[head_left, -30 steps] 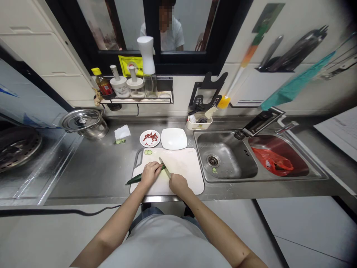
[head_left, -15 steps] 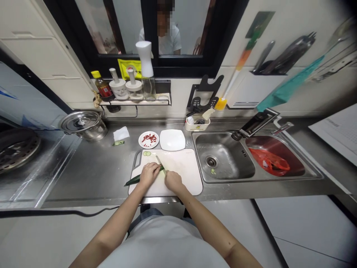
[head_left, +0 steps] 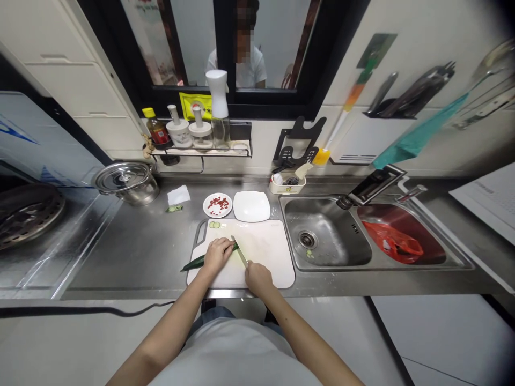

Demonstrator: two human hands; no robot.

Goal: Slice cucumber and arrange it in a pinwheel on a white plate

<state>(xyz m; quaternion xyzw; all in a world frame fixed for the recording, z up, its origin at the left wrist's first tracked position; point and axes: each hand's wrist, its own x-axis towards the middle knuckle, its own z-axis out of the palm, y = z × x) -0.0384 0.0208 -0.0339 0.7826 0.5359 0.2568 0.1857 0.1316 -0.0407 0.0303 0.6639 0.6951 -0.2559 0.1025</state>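
My left hand (head_left: 218,254) is closed over a dark green cucumber (head_left: 193,264), whose tapered end sticks out past the left edge of the white cutting board (head_left: 271,257). A kitchen knife (head_left: 240,251) is in my right hand (head_left: 258,278), fingers wrapped round its handle. Its blade points up and left, right beside the cucumber's cut end. A few pale cucumber slices (head_left: 214,225) lie at the board's top left corner. Beyond the board stand a white plate with chopped red pieces (head_left: 218,205) and a white square plate (head_left: 251,206).
To the right is a double sink (head_left: 325,259) with a faucet (head_left: 372,187) and a red plastic bag (head_left: 396,244). A lidded steel pot (head_left: 137,185) stands at the back left. White paper (head_left: 178,195) and a cucumber scrap (head_left: 174,208) lie nearby. A condiment rack (head_left: 201,153) hangs above.
My right hand with the knife has shifted slightly right and down, away from the cucumber's side. My left hand stays on the cucumber. The view has tilted a little.
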